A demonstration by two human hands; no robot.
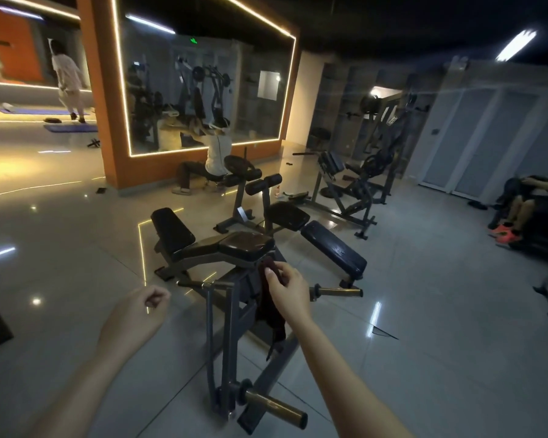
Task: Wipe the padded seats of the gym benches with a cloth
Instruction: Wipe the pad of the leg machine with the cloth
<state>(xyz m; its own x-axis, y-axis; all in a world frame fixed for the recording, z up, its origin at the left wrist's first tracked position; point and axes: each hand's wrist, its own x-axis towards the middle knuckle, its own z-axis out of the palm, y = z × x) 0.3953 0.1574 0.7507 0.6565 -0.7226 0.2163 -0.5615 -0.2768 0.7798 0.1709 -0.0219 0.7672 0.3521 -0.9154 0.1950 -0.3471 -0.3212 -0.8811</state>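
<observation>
My right hand (pixel 285 287) pinches a dark red cloth (pixel 271 314) that hangs down in front of the machine's grey frame. Just beyond that hand is the black chest pad (pixel 246 245) of a bench machine, with a tilted black seat pad (pixel 171 230) further left. My left hand (pixel 140 314) hovers lower left with its fingers curled into a loose fist, holding nothing. A flat black bench (pixel 332 248) lies to the right of the machine.
Brass-coloured weight pegs (pixel 336 292) stick out from the frame at right and near the bottom (pixel 276 407). More machines (pixel 355 184) stand behind. One person sits on a bench by the mirror (pixel 217 153); another sits at far right (pixel 525 200). Glossy tiled floor (pixel 424 311) surrounds everything.
</observation>
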